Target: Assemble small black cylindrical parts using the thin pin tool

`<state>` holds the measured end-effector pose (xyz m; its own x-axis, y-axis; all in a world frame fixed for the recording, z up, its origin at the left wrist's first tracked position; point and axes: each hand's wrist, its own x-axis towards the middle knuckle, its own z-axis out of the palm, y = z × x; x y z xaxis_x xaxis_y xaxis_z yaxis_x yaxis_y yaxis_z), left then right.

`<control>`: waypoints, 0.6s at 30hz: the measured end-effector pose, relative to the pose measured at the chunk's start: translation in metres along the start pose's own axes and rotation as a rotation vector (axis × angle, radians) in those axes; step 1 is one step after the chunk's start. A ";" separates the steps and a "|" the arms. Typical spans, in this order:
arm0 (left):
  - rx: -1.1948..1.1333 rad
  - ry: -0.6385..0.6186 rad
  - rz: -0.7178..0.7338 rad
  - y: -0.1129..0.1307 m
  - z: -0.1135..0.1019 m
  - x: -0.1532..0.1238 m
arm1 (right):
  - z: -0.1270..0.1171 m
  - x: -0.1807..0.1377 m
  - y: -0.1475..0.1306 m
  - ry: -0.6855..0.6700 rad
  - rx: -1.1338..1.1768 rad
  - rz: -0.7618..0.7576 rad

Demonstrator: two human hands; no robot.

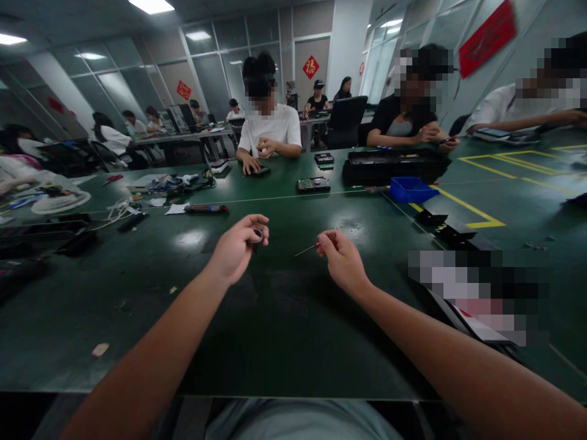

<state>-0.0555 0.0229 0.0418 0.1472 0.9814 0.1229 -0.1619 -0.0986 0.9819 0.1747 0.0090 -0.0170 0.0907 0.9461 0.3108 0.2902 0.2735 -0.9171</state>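
Here you are with both hands lifted over the glossy dark-green tabletop (275, 348), each one occupied. Your left hand (236, 250) has the small round dark-and-silvery piece (258, 234) caught at the thumb, the upper fingers spread loosely beyond it. Over to your right hand (342, 260): thumb and fingers together, pinching the thin metal rod with a red grip (304, 250), its tip angled down toward your left.

So where does it stand? Both pieces are in hand, that much is done; rod and round piece are apart, nothing joined or touching between them. Whether the round piece has been worked on, you can't tell from here, so what's left is hard to call.

Now the room! A broad stretch of green lies between your forearms, right back to the near table edge by your lap. Ahead, well past your fingertips, sits the flat metal drive with a green circuit board (313, 184). Out left, the dark cylindrical tool (206, 209) lies beyond your left hand. Tighter on the right: the black angular brackets (454, 235) and the blue plastic bin (413, 190) bound that side, with the blurred flat stack (477, 302) beside your right forearm.
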 end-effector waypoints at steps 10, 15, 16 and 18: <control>0.704 -0.229 -0.005 -0.071 0.019 -0.005 | 0.004 0.001 0.005 -0.081 -0.015 0.024; 0.817 -0.163 0.135 -0.081 0.006 0.002 | 0.002 -0.002 -0.004 -0.159 -0.127 0.065; 0.828 -0.170 0.146 -0.081 0.004 0.003 | 0.001 -0.003 -0.006 -0.161 -0.151 0.060; 0.845 -0.193 0.173 -0.080 0.000 0.005 | 0.000 -0.004 -0.009 -0.157 -0.159 0.039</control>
<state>-0.0418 0.0362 -0.0363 0.3620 0.9041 0.2270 0.5667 -0.4068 0.7165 0.1715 0.0029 -0.0103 -0.0412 0.9741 0.2222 0.4372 0.2175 -0.8726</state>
